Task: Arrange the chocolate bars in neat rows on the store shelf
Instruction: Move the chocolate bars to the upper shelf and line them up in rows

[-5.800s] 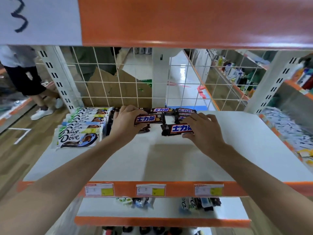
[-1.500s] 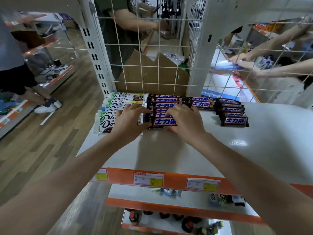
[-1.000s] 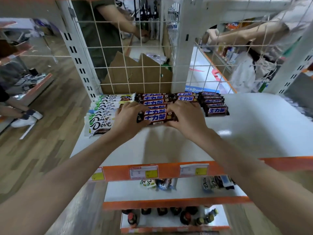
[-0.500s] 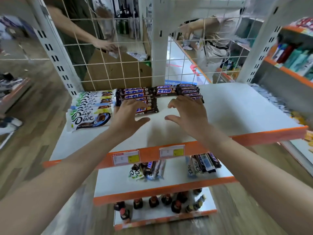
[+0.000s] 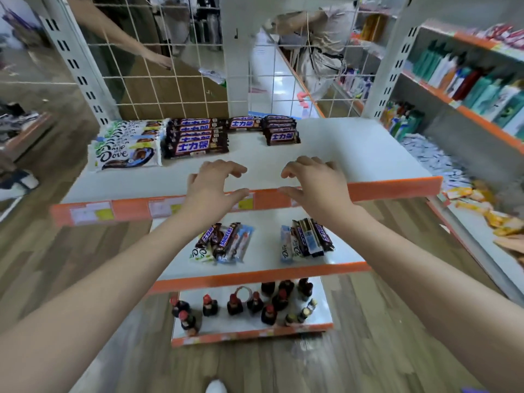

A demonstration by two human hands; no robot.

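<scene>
Head view: left hand (image 5: 214,186) and right hand (image 5: 313,182) hover over the shelf (image 5: 354,154) front edge, palms down, each grip empty, fingers loosely spread; chocolate bars (image 5: 195,136) lie in rows at the shelf's back-left.

A white wire-grid back panel (image 5: 175,78) stands as the landmark. Behind it leans a sheet of brown cardboard (image 5: 181,92), with another person's bare forearm (image 5: 122,41) reaching toward it. Far below the panel, dark red-capped small bottles (image 5: 255,303) cluster on a low white board. Right of the panel, tall green and white plastic bottles (image 5: 467,80) line an orange-edged side rack.
</scene>
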